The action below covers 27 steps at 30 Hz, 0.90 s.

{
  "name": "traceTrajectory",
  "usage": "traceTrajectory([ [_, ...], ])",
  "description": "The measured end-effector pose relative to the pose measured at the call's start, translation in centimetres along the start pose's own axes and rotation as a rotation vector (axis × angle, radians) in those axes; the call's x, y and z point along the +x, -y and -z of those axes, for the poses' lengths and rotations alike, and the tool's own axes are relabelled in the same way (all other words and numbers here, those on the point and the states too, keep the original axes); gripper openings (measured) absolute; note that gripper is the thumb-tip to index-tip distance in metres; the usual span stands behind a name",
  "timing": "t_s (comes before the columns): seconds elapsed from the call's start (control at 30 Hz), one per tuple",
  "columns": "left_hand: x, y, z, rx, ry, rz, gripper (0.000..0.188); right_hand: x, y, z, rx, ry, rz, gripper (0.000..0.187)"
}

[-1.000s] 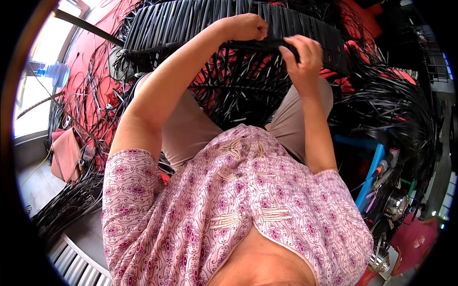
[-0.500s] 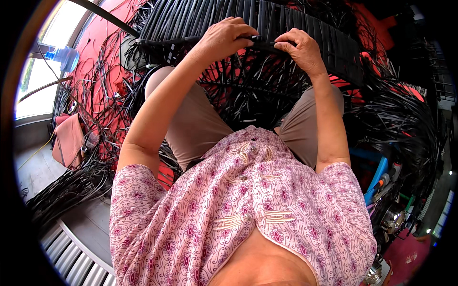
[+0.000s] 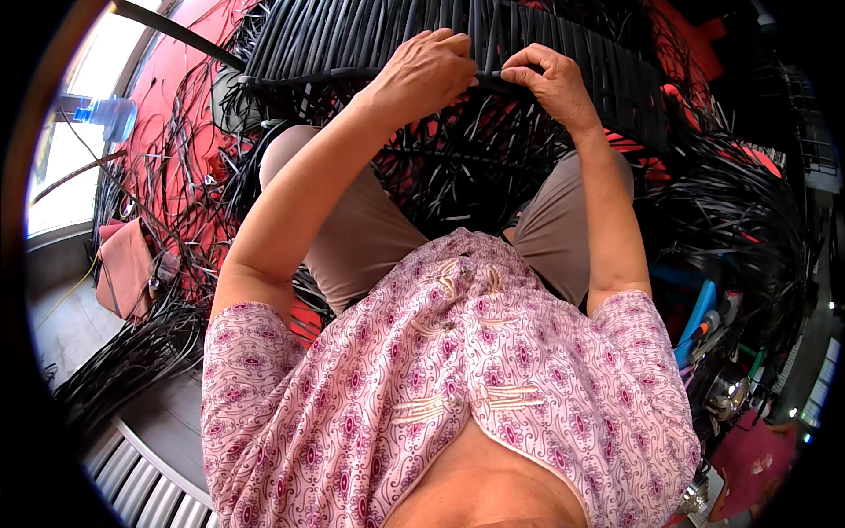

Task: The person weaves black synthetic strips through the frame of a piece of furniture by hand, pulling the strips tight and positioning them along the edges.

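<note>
A panel of black plastic strips (image 3: 352, 40), laid side by side over a frame, lies across my knees' far side. At its near edge my left hand (image 3: 424, 72) is closed, knuckles up, fingers curled down. Whatever lies in its fingertips is hidden behind the hand. A short gap to the right, my right hand (image 3: 554, 86) pinches thumb and forefinger on a black strip at the same edge. Its other fingers are bent. Below the edge, loose strip ends (image 3: 458, 167) hang in a tangle between my knees.
Loose black strips (image 3: 731, 211) heap up at the right, and another bundle (image 3: 132, 361) lies at the left. Red sheeting (image 3: 176, 114) shows beneath strips. A blue plastic bottle (image 3: 113, 116) is by the window. Blue-handled tools (image 3: 700, 321) and a slatted seat (image 3: 145, 480) stand nearer.
My left hand has turned over further, its fingertips dropping below the panel's edge. My right hand has shifted slightly up and left, still pinching. The view has moved a little.
</note>
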<state>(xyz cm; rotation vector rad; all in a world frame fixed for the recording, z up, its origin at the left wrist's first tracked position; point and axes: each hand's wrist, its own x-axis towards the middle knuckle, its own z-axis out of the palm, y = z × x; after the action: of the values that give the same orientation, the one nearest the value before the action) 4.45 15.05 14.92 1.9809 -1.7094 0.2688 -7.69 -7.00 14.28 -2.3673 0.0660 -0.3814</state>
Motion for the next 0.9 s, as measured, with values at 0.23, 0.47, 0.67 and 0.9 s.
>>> traceTrajectory([
  [0.23, 1.5, 0.7, -1.4, 0.046, 0.046, 0.069, 0.014, 0.1, -0.2, -1.1, -0.133, -0.098, 0.017, 0.023],
  [0.47, 2.5, 0.7, -1.7, 0.074, 0.141, 0.084, 0.012, 1.7, 0.2, 0.9, 0.025, 0.184, -0.205, 0.021],
  [0.67, 2.7, 1.1, -2.0, 0.118, 0.200, 0.088, 0.010, 2.0, 0.4, -0.9, -0.206, -0.003, -0.194, 0.017],
  [0.9, 1.0, -1.4, -3.1, 0.259, -0.014, 0.109, 0.016, -1.6, 1.5, -4.5, -0.427, -0.446, 0.246, 0.011],
])
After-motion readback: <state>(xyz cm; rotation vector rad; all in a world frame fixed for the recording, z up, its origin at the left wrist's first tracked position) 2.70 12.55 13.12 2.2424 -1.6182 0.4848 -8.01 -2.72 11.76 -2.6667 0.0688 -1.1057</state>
